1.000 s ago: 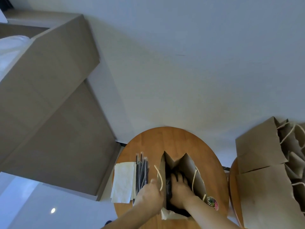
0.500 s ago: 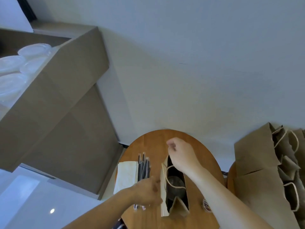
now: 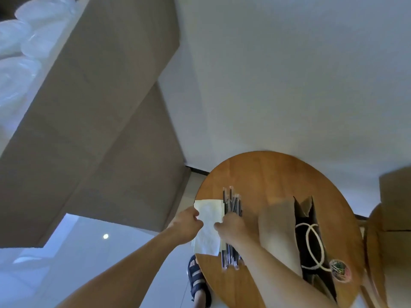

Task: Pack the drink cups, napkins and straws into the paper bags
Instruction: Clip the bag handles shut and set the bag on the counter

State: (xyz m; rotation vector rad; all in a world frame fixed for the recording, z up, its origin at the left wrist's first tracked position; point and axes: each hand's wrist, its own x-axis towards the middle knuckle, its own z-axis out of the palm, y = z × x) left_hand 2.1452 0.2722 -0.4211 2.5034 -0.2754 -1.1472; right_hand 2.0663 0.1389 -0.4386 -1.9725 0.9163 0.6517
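A round wooden desk (image 3: 278, 174) carries everything. At its left edge lies a white stack of napkins (image 3: 209, 218), and just beside it on the right, touching it, is a bundle of black straws (image 3: 232, 202) running away from the person.

The left hand (image 3: 188, 222) sits at the napkins' left edge with its fingers curled tight, pinching that edge between thumb and fingers. The right hand (image 3: 234, 226) lies over the middle of the straws with its fingers bent toward the napkins, the fingertips (image 3: 217, 226) touching the stack's right edge. Whether it has hold of the napkins, of a straw or of nothing cannot be told, since the hand hides what is under it.

To the right of the straws stands an open paper bag (image 3: 275, 232), blurred, with two white rope handles (image 3: 311, 247) looped over its dark mouth; what is inside cannot be made out. Near the bag's right corner stands a small tub of coloured clips (image 3: 339, 271). More bags (image 3: 395, 196) stand further right, off this desk.

Below the desk's edge a foot in a dark sandal (image 3: 198, 283) rests on the floor. At the top left, clear plastic lids (image 3: 17, 38) sit on a shelf.
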